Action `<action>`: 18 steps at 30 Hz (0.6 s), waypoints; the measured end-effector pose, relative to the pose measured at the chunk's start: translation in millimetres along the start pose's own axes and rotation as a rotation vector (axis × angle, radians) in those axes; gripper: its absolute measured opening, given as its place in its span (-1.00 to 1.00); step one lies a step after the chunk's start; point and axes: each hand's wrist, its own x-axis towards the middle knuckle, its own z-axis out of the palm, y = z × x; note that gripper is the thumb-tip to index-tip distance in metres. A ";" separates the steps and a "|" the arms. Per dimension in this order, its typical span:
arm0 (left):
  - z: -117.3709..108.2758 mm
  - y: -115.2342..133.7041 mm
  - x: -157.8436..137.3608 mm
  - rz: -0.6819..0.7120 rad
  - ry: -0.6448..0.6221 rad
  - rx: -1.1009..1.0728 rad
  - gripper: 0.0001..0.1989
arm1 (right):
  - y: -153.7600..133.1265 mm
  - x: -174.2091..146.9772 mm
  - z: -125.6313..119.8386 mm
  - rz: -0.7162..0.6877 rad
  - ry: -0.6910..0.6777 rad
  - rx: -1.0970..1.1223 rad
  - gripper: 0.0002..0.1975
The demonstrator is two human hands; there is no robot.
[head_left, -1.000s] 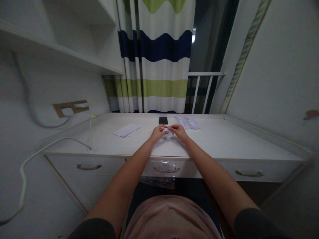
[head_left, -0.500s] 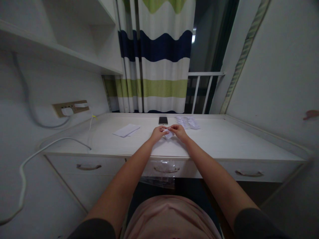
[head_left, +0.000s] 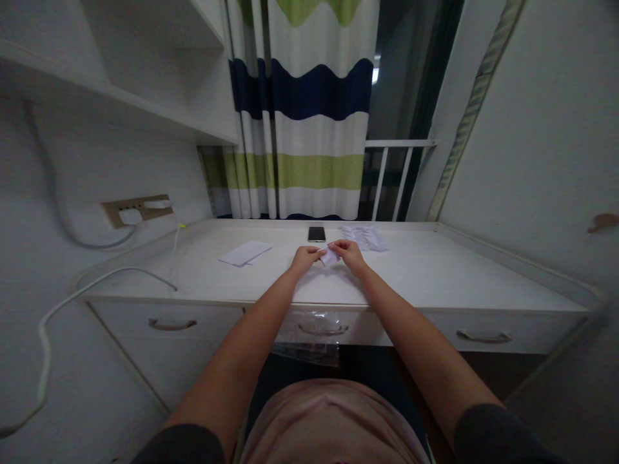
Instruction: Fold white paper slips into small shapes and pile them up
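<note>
A small piece of white paper (head_left: 330,258) is held between my two hands, above the middle of the white desk. My left hand (head_left: 306,258) pinches its left edge with thumb and fingers. On the other side, my right hand (head_left: 348,253) grips the upper right part. Whether the paper is folded is too small to tell for sure. Beyond my hands lies a dark phone (head_left: 316,234). Several crumpled or folded white paper pieces (head_left: 365,238) lie behind my right hand. Flat white sheets (head_left: 245,253) rest in a loose stack to the left.
The white desk (head_left: 464,277) has drawers along its front, with clear plastic (head_left: 314,351) hanging at the middle one. A white cable (head_left: 111,272) crosses the left end. Striped curtains (head_left: 319,129) hang behind, and a shelf (head_left: 145,116) juts out at upper left.
My fingers have shifted slightly on the paper; the left ones sit a little farther from the right. The paper has turned a little and shows more of its face.
</note>
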 end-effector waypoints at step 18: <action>0.9 0.4 -1.6 -0.001 -0.027 -0.062 -0.70 | 1.2 0.4 -1.1 -0.003 0.028 -0.019 -0.63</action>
